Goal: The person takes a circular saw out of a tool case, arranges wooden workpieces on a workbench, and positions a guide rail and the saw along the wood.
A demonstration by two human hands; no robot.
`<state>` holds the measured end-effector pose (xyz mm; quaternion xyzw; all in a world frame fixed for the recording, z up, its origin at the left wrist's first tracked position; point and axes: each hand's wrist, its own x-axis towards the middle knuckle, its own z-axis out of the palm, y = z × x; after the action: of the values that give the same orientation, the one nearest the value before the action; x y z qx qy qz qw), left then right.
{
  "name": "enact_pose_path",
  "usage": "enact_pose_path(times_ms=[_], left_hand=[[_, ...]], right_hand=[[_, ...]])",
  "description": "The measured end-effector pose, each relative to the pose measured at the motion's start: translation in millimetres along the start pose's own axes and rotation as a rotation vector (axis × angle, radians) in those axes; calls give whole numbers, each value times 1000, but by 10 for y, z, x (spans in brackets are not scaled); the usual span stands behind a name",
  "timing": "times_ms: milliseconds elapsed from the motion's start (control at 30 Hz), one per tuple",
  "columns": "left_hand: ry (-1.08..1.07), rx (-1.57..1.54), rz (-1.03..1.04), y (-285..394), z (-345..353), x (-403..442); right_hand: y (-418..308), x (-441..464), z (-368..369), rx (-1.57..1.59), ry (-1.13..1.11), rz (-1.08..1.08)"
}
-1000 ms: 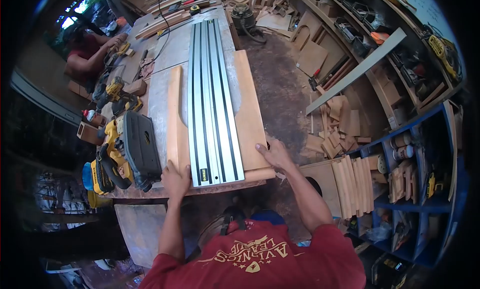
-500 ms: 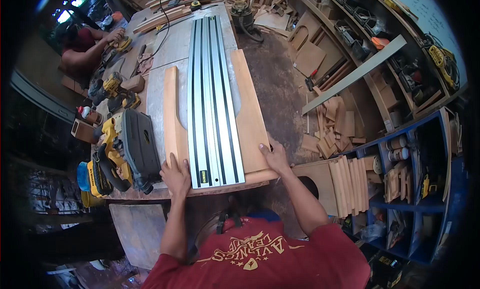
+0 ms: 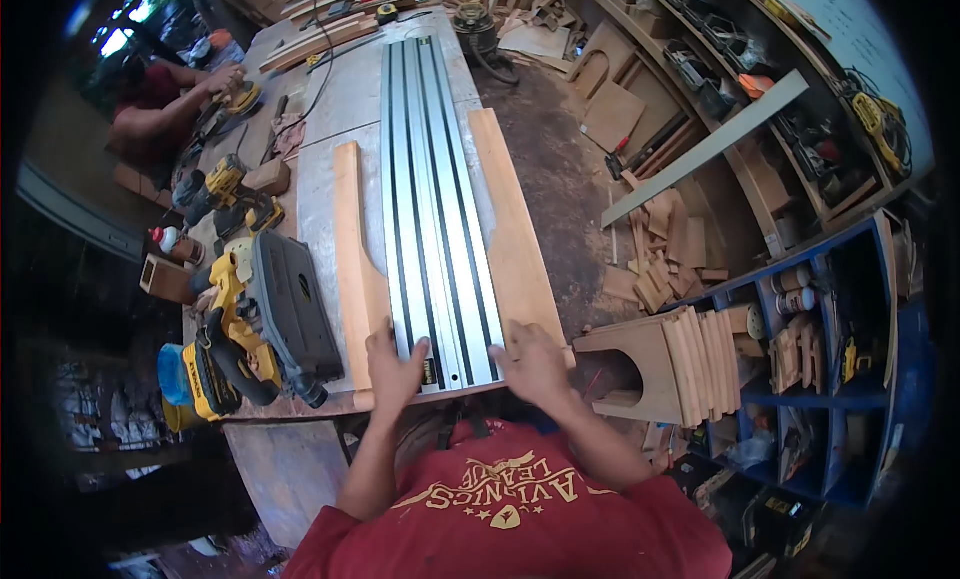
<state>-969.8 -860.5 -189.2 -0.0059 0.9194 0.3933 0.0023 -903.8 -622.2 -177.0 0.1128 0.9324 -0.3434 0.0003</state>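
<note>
A long silver guide rail with dark stripes lies lengthwise over a U-shaped wooden piece on the workbench. At the rail's near left edge is my left hand, its thumb on the rail beside the label and its fingers apart over the wood. My right hand is at the near right edge, with the thumb touching the rail and the fingers on the wooden piece. Both hands hold the rail between them. Part of the wood is hidden under the rail.
A yellow and black cordless saw and a drill stand on the bench's left side. Farther back at left, a co-worker holds a sander. Stacked curved wooden pieces and blue shelving are at right.
Both hands have moved inward from the wooden piece's sides to the rail's near edges. The rail's near end and the wood appear shifted slightly right and toward me.
</note>
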Motion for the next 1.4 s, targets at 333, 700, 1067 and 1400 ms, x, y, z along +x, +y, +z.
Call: enact_pose_path(times_ms=[333,700,1067,1400], left_hand=[[-154,-420,-134,506,67,35],[-109,6,179,214,495,756],[39,-275,63,280,1251,1760],[-191,-394,-118,556,1055,1645]], right_hand=[[-208,725,-403,288,-42,253],[305,-214,-316,270,77,239],[602,-608,-194,336,97,205],[775,-773,-131,626,182,471]])
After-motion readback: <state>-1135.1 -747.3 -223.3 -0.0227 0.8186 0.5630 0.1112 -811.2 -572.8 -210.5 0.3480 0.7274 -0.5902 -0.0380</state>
